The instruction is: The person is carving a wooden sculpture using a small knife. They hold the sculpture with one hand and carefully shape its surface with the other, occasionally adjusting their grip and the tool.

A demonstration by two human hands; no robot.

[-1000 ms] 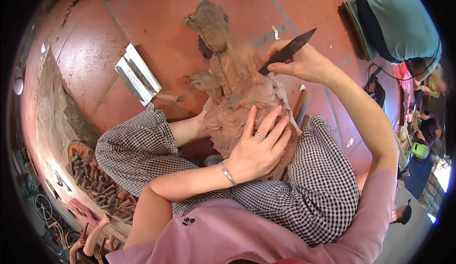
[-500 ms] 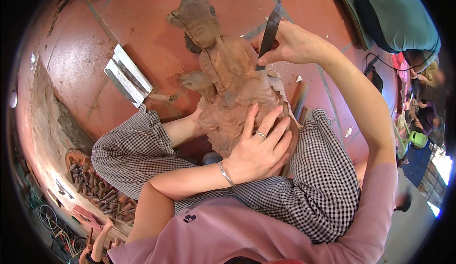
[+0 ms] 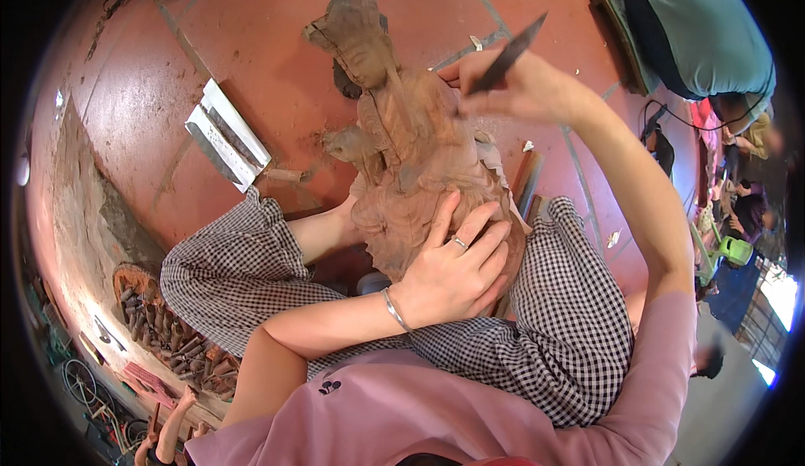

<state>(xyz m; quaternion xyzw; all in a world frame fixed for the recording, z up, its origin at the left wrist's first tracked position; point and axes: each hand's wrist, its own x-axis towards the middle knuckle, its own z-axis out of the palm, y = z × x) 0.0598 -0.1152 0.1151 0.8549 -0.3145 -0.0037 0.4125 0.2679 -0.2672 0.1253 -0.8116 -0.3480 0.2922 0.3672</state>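
A brown carved wooden statue (image 3: 411,143) of a seated robed figure with a tall headdress leans between my legs, its head toward the far side. My left hand (image 3: 457,265) lies on the lower folds of the carving, fingers spread and slightly bent over the wood. At the statue's shoulder on the right, my right hand (image 3: 520,84) is closed on a dark flat blade-like strip (image 3: 511,53), whose pointed end sticks up past the fingers. This hand is smeared by motion, and the strip's lower end cannot be made out clearly.
On the red tiled floor at left lies a white sheet (image 3: 226,135) with a dark strip on it. A wooden slab (image 3: 92,206) stands farther left, beside a heap of small carving tools (image 3: 180,336). Another person in teal (image 3: 704,30) sits at upper right.
My right hand has shifted slightly right, and the dark strip has tipped over to the right. The statue has moved very slightly right; my left hand stays on it.
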